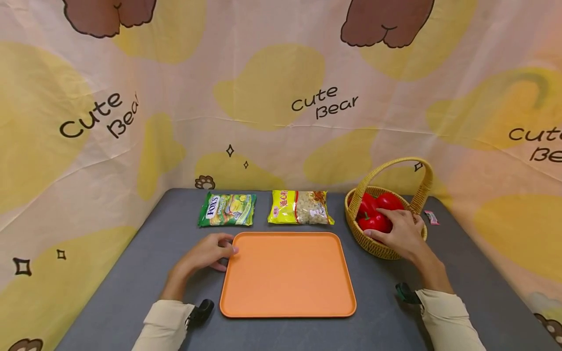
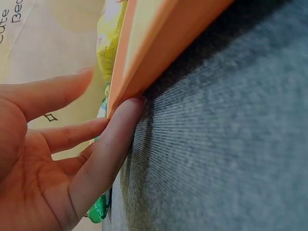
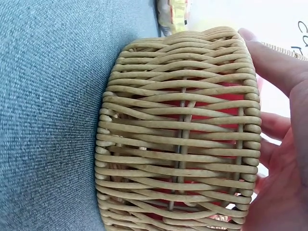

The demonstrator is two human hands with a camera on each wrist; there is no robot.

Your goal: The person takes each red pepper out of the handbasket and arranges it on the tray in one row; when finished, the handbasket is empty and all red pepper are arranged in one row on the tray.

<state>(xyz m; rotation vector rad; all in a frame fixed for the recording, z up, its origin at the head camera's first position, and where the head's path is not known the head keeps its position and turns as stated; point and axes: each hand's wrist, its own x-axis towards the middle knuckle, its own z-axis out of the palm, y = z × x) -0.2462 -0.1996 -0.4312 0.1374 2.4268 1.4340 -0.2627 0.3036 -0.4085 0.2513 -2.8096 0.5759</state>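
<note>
Left hand [image 1: 210, 252] rests open on the desk [image 1: 131, 273], fingertips touching the tray's [image 1: 287, 275] left edge. Two snack bags [image 1: 227, 210] lie behind the tray. Right hand [image 1: 400, 233] reaches into the basket [image 1: 378, 246], fingers over a red pepper [image 1: 374, 222]; grip looks loose, hard to confirm.

grey table [image 1: 131, 273], bear-print cloth backdrop [image 1: 263, 87]

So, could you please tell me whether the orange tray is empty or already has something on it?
Empty. The head view shows the orange tray with a bare surface; the red peppers are in the basket, both snack packets behind it.
</note>
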